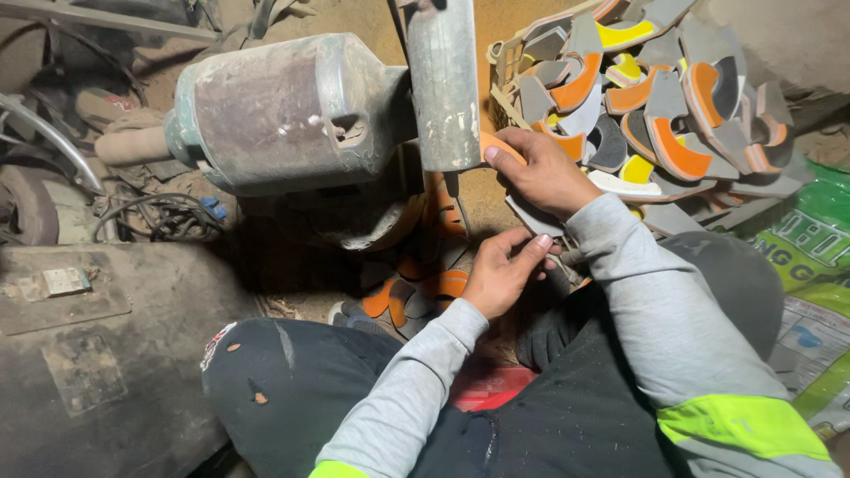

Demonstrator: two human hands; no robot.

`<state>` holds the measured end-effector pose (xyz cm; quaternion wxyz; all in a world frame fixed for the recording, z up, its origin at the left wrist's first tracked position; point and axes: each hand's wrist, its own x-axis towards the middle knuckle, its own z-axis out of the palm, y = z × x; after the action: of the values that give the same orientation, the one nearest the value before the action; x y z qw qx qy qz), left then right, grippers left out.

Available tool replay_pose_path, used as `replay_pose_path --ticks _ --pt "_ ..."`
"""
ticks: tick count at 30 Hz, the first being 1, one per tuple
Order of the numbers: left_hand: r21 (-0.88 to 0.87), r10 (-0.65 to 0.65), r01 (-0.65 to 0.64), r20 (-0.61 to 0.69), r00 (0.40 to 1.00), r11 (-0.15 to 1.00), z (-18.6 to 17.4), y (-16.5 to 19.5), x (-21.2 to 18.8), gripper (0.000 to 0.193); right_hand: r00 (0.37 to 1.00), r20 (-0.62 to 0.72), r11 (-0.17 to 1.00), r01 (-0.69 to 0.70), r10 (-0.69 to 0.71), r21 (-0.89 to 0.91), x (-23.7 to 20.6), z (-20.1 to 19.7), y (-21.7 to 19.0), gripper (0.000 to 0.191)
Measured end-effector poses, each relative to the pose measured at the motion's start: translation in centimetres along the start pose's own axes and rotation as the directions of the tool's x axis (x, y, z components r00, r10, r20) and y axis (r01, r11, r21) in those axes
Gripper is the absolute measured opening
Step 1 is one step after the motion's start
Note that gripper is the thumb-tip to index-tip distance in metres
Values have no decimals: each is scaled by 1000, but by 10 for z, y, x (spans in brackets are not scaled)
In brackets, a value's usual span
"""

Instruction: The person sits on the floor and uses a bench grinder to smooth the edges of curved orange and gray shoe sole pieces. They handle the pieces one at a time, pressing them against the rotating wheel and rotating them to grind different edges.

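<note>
Your right hand [542,173] pinches an orange piece [501,146] against the grinder [443,84]. Your left hand [498,274] grips a grey piece [531,219] just below.

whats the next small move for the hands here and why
Probably ease the orange piece a little further along the machine's grey housing. The right hand already presses it against the housing's lower edge, while the left hand steadies a grey piece just below. Whether the machine is running cannot be told, so the move should be slow.
</note>
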<state>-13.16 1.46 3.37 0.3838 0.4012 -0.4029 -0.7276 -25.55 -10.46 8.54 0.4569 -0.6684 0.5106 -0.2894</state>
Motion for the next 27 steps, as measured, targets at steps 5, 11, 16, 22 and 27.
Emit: replay_pose_path --ticks 5,11,16,22,27 --pt "-1 16 -16 -14 1000 1000 -1 1 4 33 995 -23 995 100 -100 25 1 3 -2 37" --pt "-24 4 -4 0 1000 1000 -8 -1 9 34 995 -41 994 93 -95 -50 4 3 -5 36" --pt "56 52 -48 -58 997 997 2 10 -1 26 996 23 995 84 -83 -53 1 1 -2 40" --pt "710 248 61 -323 913 702 25 17 -31 26 924 353 989 -143 147 -36 -13 -25 26 51" --pt "735 298 14 -292 909 678 20 18 -29 32 971 235 996 -17 38 -88 -11 -19 31 56"
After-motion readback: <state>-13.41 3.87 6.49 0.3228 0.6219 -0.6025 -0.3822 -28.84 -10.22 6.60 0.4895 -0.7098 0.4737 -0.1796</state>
